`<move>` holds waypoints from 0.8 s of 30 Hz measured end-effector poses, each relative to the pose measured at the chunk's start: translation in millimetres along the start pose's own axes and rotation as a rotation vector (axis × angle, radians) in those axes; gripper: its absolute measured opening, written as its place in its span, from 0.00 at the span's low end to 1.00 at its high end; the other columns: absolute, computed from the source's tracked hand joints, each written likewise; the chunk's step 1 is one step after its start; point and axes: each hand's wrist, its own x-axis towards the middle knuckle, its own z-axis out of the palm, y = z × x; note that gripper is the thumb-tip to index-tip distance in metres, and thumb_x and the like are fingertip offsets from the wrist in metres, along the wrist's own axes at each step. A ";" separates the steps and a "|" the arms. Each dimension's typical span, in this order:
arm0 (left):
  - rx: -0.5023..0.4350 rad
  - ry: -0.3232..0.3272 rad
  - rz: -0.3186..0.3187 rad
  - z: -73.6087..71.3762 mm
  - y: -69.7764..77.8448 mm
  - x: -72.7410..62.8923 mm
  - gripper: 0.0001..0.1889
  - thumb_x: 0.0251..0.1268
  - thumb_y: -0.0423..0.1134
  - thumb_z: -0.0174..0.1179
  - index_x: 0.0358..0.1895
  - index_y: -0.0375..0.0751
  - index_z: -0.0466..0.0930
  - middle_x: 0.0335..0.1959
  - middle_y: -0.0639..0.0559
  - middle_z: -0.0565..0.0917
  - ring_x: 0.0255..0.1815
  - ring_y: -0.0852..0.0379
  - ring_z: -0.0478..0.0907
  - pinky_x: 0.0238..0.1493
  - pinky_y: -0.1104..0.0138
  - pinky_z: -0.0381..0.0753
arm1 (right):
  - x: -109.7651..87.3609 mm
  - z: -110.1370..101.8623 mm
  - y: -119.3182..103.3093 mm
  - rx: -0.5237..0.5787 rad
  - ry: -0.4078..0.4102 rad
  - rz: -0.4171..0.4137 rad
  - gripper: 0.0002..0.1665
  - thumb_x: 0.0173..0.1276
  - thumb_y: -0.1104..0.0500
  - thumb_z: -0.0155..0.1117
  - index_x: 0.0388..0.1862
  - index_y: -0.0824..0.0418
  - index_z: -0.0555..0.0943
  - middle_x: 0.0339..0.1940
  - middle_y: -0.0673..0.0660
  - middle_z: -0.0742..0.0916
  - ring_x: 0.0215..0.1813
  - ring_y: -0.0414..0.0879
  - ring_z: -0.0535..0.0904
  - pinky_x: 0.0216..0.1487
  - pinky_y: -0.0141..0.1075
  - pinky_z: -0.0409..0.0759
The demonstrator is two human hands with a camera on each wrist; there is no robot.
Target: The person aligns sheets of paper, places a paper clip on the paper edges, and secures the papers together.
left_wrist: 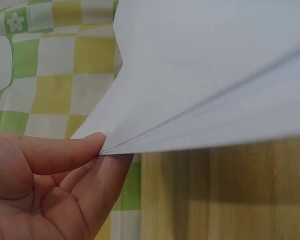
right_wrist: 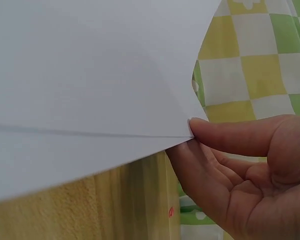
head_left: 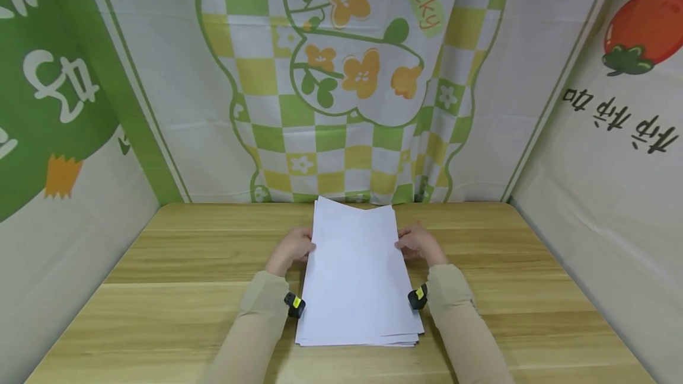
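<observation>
The stack of paper [head_left: 354, 277] lies lengthwise in front of the person, its long axis running straight away from the body, with its near end over the table [head_left: 176, 259] and its sheet edges slightly staggered there. Beside the paper's near half, one on each side, are the sleeves [head_left: 264, 298], each with a small black camera [head_left: 294, 305] at the cuff. Farther along, past the paper's middle, the left hand [head_left: 292, 246] pinches its left long edge and the right hand [head_left: 421, 243] pinches its right long edge, thumb above and fingers beneath. So the paper lies inward of both sets of fingers, directly between them, and neither hand looks clearly nearer to it. In both wrist views the gripped edges stand off the wood; whether the near end is also raised, I cannot tell. The paper's far edge dips midway, and behind it hangs a checked cloth [head_left: 331, 138].
</observation>
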 end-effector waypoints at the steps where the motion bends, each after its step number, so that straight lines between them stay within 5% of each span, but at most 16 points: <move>1: 0.003 0.003 -0.001 -0.5 0.1 0.0 0.10 0.61 0.25 0.51 0.44 0.26 0.76 0.34 0.44 0.74 0.34 0.54 0.73 0.35 0.65 0.79 | -0.4 0.0 -0.2 0.006 0.008 0.000 0.23 0.63 0.72 0.58 0.58 0.76 0.70 0.63 0.70 0.66 0.41 0.49 0.75 0.50 0.46 0.80; 8: -0.016 0.028 0.009 -3.2 1.4 -0.9 0.09 0.63 0.25 0.51 0.44 0.27 0.75 0.34 0.44 0.74 0.34 0.54 0.71 0.34 0.66 0.77 | -3.1 -1.0 -3.0 0.029 0.030 -0.010 0.22 0.64 0.71 0.58 0.57 0.75 0.70 0.43 0.61 0.77 0.39 0.48 0.76 0.50 0.45 0.80; 19: -0.046 0.066 -0.006 -3.8 5.8 -1.9 0.07 0.64 0.26 0.50 0.42 0.29 0.75 0.38 0.42 0.74 0.37 0.52 0.71 0.39 0.61 0.78 | -7.1 -3.0 -6.5 0.067 0.035 -0.036 0.19 0.65 0.70 0.57 0.54 0.76 0.70 0.41 0.61 0.77 0.43 0.50 0.76 0.53 0.48 0.79; 24: -0.072 0.084 -0.009 -4.6 7.9 -3.2 0.07 0.65 0.28 0.49 0.43 0.31 0.74 0.47 0.39 0.76 0.40 0.51 0.73 0.39 0.63 0.77 | -2.4 -6.5 -4.4 0.068 0.024 -0.067 0.21 0.64 0.68 0.60 0.54 0.75 0.71 0.42 0.63 0.78 0.42 0.50 0.76 0.46 0.45 0.81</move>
